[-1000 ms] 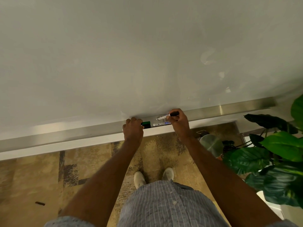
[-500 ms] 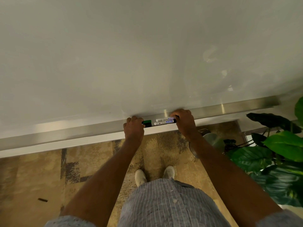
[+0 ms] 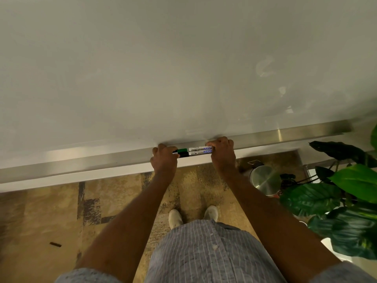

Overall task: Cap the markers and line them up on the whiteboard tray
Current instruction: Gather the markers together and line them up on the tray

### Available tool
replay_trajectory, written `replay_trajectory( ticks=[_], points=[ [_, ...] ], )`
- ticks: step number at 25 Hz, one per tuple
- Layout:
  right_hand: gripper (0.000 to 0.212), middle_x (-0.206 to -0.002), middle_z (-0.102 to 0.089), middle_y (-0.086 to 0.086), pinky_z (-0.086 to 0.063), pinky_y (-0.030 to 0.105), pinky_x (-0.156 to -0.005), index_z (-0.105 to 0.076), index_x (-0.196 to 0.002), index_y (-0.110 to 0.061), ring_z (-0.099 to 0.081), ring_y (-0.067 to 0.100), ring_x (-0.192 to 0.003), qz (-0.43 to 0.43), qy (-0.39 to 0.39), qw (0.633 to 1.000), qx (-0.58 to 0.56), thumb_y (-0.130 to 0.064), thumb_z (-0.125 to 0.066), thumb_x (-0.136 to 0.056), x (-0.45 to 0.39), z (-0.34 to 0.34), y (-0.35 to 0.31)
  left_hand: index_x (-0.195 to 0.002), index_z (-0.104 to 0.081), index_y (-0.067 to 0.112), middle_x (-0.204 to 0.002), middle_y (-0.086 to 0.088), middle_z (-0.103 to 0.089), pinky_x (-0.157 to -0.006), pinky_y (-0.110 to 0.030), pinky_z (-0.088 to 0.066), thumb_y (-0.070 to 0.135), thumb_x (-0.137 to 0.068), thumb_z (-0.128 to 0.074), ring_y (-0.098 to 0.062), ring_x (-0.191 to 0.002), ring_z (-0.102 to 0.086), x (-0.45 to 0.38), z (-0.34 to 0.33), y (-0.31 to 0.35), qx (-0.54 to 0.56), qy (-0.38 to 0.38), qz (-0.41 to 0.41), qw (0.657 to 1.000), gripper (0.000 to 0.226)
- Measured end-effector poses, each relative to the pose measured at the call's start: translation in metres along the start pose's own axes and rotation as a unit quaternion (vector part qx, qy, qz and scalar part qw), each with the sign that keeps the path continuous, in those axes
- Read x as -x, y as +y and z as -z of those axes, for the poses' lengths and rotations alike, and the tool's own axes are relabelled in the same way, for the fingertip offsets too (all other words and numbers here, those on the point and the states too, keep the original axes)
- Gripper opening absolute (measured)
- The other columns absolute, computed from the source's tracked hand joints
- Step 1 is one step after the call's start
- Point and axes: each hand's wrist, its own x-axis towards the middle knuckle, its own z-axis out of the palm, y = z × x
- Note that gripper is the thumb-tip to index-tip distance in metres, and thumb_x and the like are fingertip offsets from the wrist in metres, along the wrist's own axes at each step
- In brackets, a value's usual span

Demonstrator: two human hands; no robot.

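Two white-barrelled markers lie side by side along the metal whiteboard tray [image 3: 102, 162]. The far marker [image 3: 199, 148] has a green cap at its left end. The near marker [image 3: 199, 152] has a black cap at its left end. My left hand [image 3: 164, 160] curls its fingers over the two capped ends. My right hand [image 3: 222, 154] curls its fingers over the opposite ends, which are hidden under them. The pair is held between both hands, resting on the tray.
The whiteboard [image 3: 183, 68] fills the upper view. A large leafy plant [image 3: 342, 193] and a round metal bin [image 3: 263, 178] stand on the right. On the carpet at lower left lies a small dark object [image 3: 55, 244]. My shoes are just below the tray.
My right hand lowered the raised marker onto the tray beside the other one. Both hands then closed in on the ends of the pair.
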Motion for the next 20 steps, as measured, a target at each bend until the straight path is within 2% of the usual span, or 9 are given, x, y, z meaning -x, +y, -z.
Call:
replay_trajectory(
  ticks=[9, 20],
  points=[
    [0.041, -0.125, -0.057, 0.005, -0.056, 0.04, -0.083, -0.068, -0.126, -0.022, -0.045, 0.026, -0.119, 0.028, -0.055, 0.998, 0.012, -0.004, -0.065, -0.09, 0.014, -0.033, -0.053, -0.112, -0.076, 0.028, -0.116, -0.012, -0.061, -0.086, -0.047, -0.054, 0.025, -0.091, -0.068, -0.034, -0.111, -0.053, -0.004, 0.03, -0.058, 0.002, 0.01, 0.027, 1.0, 0.023],
    [0.046, -0.13, -0.056, 0.006, -0.057, 0.038, -0.089, -0.064, -0.13, -0.02, -0.044, 0.026, -0.123, 0.032, -0.032, 0.999, 0.029, -0.002, -0.066, -0.088, 0.029, -0.059, -0.088, -0.115, -0.075, 0.029, -0.115, -0.011, -0.062, -0.086, -0.047, -0.055, 0.023, -0.094, -0.067, -0.033, -0.109, -0.055, -0.007, 0.048, -0.097, 0.003, 0.012, 0.007, 1.0, 0.024]
  ],
)
